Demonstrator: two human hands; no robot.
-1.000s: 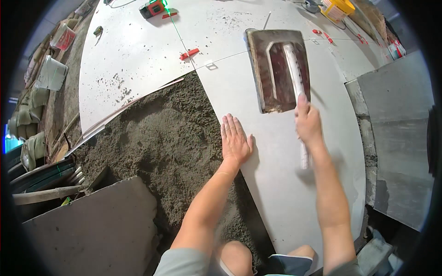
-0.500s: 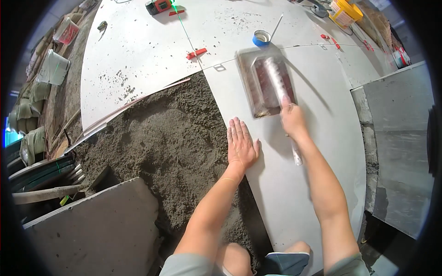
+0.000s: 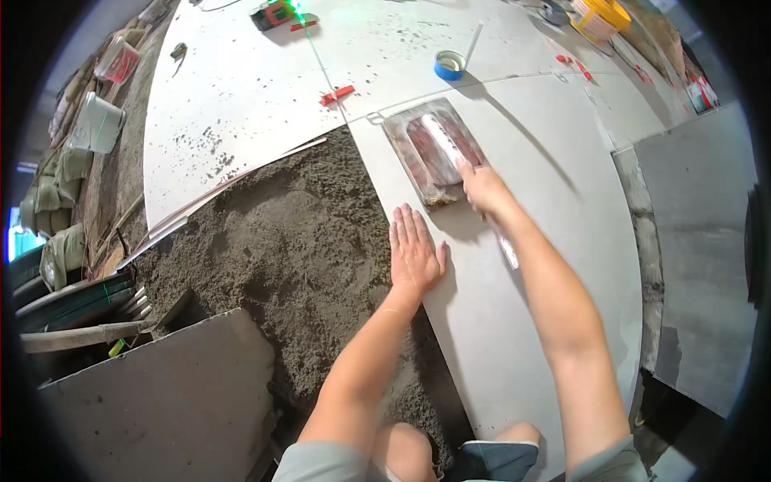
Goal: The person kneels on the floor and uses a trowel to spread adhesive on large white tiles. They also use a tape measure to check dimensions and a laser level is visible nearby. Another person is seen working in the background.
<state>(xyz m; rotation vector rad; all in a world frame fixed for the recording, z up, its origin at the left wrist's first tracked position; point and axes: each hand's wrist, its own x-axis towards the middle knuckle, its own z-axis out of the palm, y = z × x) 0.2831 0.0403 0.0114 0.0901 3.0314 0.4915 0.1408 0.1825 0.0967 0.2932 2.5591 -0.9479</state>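
Note:
My left hand point(image 3: 416, 253) lies flat with fingers stretched out on the pale floor tile point(image 3: 522, 297), at the tile's left edge beside the mortar. In my right hand point(image 3: 485, 191) is a flat, rectangular tamping tool point(image 3: 472, 145) with a grey rim, a reddish-brown middle and a pale handle; my fingers wrap round the handle. The tool's plate is over the far left part of the tile; whether it touches is hard to tell. Grey, crumbly mortar point(image 3: 281, 233) spreads left of the tile, lower than its surface.
Beyond lie a blue tape roll point(image 3: 450, 66), a red wedge point(image 3: 336, 95) at a tile corner, and a laser level point(image 3: 271, 14) casting a green line. A loose slab point(image 3: 161, 402) leans at lower left. Buckets point(image 3: 97, 122) stand far left; a grey slab point(image 3: 707, 257) is at right.
The tamping tool and my right hand have moved left, and the tool seems lower, nearer the tile. My left hand stays flat on the tile; the whole view has shifted slightly.

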